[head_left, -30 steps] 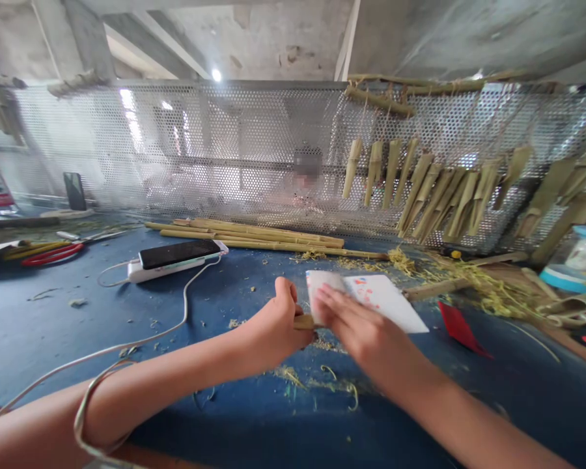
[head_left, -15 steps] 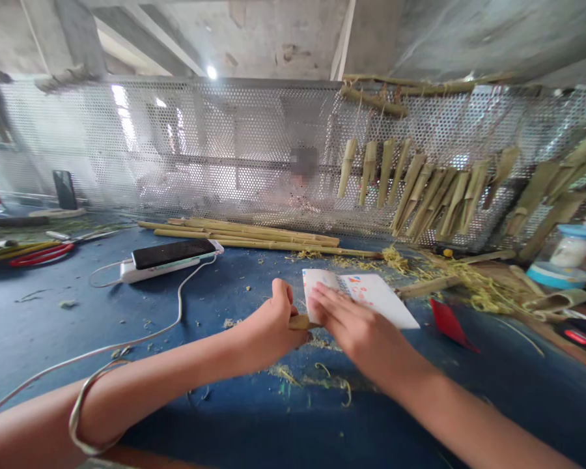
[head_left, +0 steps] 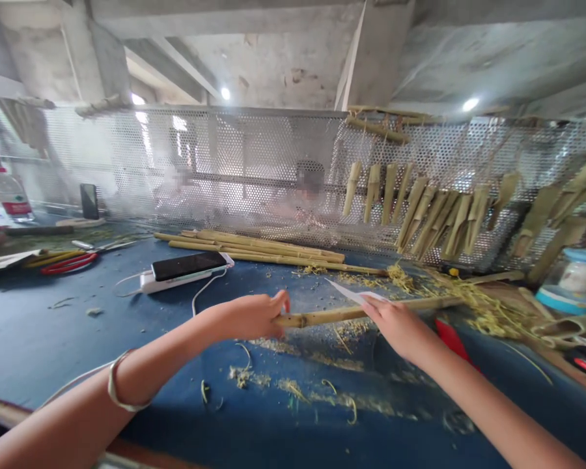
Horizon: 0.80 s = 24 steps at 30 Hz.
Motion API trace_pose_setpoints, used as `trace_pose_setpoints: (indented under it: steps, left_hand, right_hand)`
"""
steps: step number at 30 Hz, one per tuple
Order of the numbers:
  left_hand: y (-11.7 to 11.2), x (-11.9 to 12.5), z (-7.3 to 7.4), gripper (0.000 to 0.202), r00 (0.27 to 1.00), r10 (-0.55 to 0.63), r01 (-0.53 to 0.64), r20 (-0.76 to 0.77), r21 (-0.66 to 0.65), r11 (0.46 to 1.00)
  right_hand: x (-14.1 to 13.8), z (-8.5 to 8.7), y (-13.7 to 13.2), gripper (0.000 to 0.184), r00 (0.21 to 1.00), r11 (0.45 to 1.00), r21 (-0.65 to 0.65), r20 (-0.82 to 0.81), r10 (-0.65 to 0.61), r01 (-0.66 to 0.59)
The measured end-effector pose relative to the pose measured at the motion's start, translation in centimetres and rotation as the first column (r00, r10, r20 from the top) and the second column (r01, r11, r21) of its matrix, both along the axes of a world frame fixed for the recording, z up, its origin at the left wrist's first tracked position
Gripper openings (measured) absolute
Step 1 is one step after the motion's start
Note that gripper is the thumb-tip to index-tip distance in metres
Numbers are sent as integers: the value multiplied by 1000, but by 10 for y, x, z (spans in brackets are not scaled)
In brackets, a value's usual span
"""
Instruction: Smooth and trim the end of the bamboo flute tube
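My left hand [head_left: 260, 316] is closed round the near end of a thin bamboo stick [head_left: 325, 316], which slants slightly up to the right across the table. Over the stick's middle, my right hand [head_left: 395, 327] grips a white sheet of paper [head_left: 350, 292], now seen nearly edge-on. Whether the paper wraps fully round the stick is hidden by my fingers. Fine shavings [head_left: 293, 389] and curled fibres lie on the blue tabletop below the stick.
Long bamboo sticks [head_left: 254, 246] lie at the back beside a phone [head_left: 189, 266] on a white power bank with a cable. A red folded piece [head_left: 452, 339] is right of my wrist. Red-handled pliers [head_left: 68, 262] lie left. Bamboo pieces [head_left: 437, 215] hang on the mesh screen.
My right hand has slid right along the stick with the paper, baring the stick's left part. The paper has turned from face-up to edge-on. My left hand has shifted slightly left.
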State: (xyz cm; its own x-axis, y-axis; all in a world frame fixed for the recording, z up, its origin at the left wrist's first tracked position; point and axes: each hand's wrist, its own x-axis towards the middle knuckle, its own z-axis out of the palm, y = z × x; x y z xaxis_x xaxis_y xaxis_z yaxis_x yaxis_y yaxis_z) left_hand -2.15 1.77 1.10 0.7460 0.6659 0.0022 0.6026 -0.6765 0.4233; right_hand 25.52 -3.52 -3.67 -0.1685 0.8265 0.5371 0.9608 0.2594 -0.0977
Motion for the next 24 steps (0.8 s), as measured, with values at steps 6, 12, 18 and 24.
trace_pose_setpoints:
  steps: [6,12,18,24]
  left_hand:
    - [9,9,17,31,972,-82,37,-221,-198,979]
    - [13,43,11,36,956,-40,18,-290,-78,997]
    - [5,45,-18,38,952,142,-47,-272,326,944]
    - [12,46,-30,48,934,155,12,-322,461,887]
  right_hand:
    - [4,6,11,35,995,994,-62,-47,91,-94]
    - [2,6,23,40,989,991,-100,-127,74,-87]
    - [15,-8,25,42,990,999,-44,-143,14,-20]
    - [19,-15,29,39,989,997,-73,-148,-24,14]
